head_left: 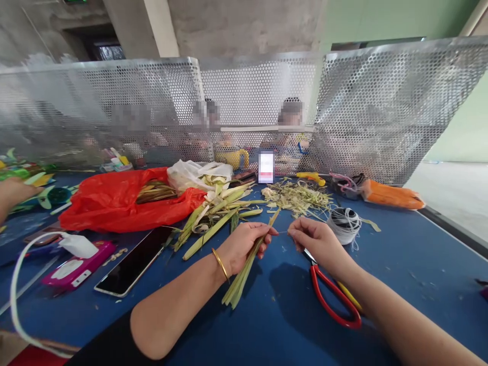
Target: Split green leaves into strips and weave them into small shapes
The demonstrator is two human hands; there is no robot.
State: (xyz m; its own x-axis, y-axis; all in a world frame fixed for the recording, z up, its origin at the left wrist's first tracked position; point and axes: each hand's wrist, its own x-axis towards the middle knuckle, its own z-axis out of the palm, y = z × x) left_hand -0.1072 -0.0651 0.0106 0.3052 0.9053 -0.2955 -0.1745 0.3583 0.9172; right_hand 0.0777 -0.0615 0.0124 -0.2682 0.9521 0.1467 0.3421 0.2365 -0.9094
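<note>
- Your left hand (244,245) closes its fingers around the husk strips (241,285), which slant above the blue table (282,330), lower ends pointing towards you.
- Your right hand (320,243) pinches a thin thread (282,233) that runs across to your left fingertips.
- Red-handled scissors (315,279) lie beneath your right hand.
- The spool (345,227) sits just beyond that hand.

blue table (404,295) | phone (135,262) | red bag (104,201) | plant scraps (301,197), probably shredded leaves | white cord spool (344,226)
</note>
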